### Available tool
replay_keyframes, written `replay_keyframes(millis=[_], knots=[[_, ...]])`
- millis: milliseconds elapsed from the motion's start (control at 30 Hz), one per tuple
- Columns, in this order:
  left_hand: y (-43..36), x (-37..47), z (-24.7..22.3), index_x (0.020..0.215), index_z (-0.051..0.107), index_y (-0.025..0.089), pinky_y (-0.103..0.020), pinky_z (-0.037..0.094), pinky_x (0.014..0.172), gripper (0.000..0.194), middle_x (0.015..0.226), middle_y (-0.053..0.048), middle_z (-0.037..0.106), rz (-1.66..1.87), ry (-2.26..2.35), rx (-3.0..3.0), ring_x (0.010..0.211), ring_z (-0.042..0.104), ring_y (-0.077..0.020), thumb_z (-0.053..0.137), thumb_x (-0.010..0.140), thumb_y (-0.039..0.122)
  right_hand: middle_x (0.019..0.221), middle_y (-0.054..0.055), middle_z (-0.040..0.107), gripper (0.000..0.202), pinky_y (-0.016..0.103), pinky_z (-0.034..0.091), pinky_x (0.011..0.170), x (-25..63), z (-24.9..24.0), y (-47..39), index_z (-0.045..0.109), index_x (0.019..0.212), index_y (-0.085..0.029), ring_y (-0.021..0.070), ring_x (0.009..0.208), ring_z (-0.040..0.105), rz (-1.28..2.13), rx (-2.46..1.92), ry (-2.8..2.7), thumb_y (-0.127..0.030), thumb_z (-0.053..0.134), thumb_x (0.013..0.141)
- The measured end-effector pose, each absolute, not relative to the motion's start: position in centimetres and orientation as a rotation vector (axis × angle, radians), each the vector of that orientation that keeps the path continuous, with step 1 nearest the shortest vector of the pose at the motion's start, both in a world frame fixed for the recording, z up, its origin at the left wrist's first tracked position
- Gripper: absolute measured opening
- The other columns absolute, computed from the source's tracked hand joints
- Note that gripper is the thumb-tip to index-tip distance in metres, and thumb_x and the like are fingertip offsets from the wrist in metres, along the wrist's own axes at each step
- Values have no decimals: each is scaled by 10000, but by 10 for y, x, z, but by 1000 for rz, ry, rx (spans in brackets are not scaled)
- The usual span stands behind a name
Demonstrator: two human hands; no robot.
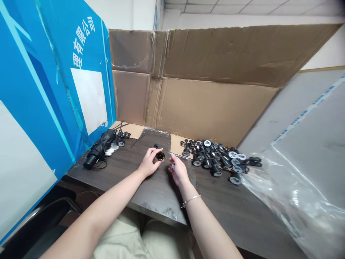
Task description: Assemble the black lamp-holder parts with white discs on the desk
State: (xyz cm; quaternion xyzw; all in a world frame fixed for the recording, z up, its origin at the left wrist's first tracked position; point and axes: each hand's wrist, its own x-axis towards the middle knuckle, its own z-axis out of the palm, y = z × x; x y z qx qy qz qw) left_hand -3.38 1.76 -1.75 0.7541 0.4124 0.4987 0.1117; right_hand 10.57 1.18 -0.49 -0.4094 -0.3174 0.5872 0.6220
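My left hand grips a small round black part with a yellow ring between thumb and fingers, just above the table. Close to its right, my right hand is closed, fingertips pinched together. A small glint shows at those fingers, but what they hold is too small to make out. Beyond the left fingertips a small black piece lies on the table. The two hands are apart from each other.
Right of my hands lies a heap of black parts with round silver ends. At the left are a folded black umbrella and a few similar parts. Cardboard walls the dark table's back; clear plastic sheeting hangs at the right.
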Motion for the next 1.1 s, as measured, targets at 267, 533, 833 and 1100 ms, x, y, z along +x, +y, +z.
replay_keyframes(millis=[267,533,833,1100], knots=[[21,-37,-19,1148,503,230,-268,512,713,454,1046,-53,494,1478,1182,2200,875,542,-149,600,711,156,501,-75,403,142,192,288,376,118,-16,22,489,668,-198,64,391,365,1298,-979,-895,-237,516,534],[23,-38,-20,1197,474,269,-307,486,831,589,1056,-43,482,1511,1172,2284,992,504,-169,492,674,-3,863,49,608,408,294,471,661,106,-9,9,520,919,-178,154,752,578,788,-944,-1225,-308,691,572],[22,-39,-22,1203,471,271,-288,520,777,592,1069,-43,472,1444,1148,2245,907,539,-150,513,670,16,946,81,546,215,302,514,625,102,-6,-3,605,901,-196,153,717,573,416,-848,-1607,-256,606,695],[20,-35,-22,1202,472,275,-273,530,737,568,1052,-41,500,1453,1104,2272,823,560,-128,528,680,56,917,61,541,222,257,481,481,102,-5,-5,595,932,-226,130,621,527,349,-905,-1654,-275,591,716]])
